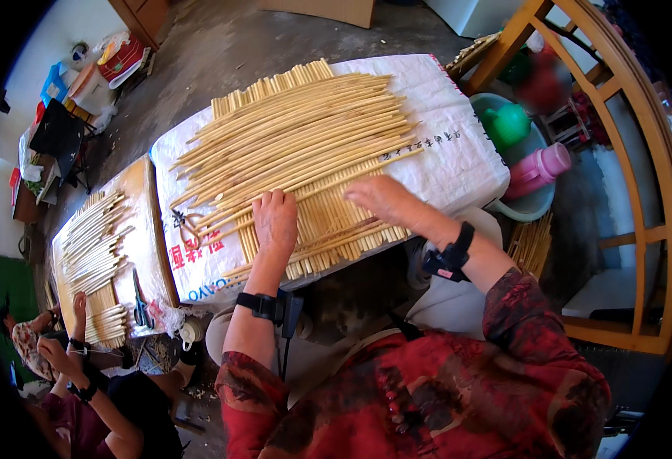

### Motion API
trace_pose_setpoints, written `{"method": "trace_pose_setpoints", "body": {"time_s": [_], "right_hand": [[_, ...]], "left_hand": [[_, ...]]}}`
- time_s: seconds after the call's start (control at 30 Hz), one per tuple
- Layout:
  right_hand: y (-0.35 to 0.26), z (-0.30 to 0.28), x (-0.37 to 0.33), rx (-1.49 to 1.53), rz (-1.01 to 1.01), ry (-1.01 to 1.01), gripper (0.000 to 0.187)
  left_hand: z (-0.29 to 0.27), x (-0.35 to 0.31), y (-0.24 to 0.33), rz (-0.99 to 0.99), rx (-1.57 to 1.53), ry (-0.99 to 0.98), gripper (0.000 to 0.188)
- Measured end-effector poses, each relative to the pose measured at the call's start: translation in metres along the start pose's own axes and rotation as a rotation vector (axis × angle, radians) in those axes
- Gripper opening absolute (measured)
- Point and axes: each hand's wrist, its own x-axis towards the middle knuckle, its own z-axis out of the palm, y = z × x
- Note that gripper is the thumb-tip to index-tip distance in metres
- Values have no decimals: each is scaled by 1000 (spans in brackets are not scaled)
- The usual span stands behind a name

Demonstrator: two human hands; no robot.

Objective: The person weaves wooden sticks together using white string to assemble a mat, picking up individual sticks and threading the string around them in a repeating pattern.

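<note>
Long pale-yellow plant stalks (290, 138) lie side by side across a layer of shorter stalks (344, 174) set crosswise beneath them. My left hand (275, 219) is at the near edge of the long stalks, its fingers bent down and closed on a stalk. To its right, my right hand (384, 199) hovers low over the crosswise layer, fingertips drawn together; what they hold, if anything, is too small to make out. A few loose stalks (328, 242) cross the near end of the layer. Scissors with brown loop handles (191, 231) rest left of my left hand.
A white woven sheet (458, 145) covers my table. At left, a co-worker's hands (59, 353) are by a second table with stalks (95, 237) and dark-handled scissors (140, 306). A basin (531, 203) with a pink jug (538, 168) and a wooden frame (630, 191) stand right.
</note>
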Motion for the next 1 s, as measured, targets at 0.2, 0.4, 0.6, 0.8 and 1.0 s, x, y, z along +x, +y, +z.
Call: {"method": "trace_pose_setpoints", "body": {"time_s": [0.2,0.4,0.6,0.8,1.0], "right_hand": [[13,13,-6,-199,79,-33,18],[21,3,-4,373,401,116,22],[11,7,-4,318,306,170,18],[-3,5,-2,-3,66,328,14],[-10,5,-1,-355,-100,351,9]], "left_hand": [[-2,-1,-6,6,-76,-5,7],[-35,3,1,-96,-348,23,9],[-42,0,0,-44,-432,-74,10],[-45,0,-2,20,-384,-130,12],[-52,6,4,93,-392,-108,10]]}}
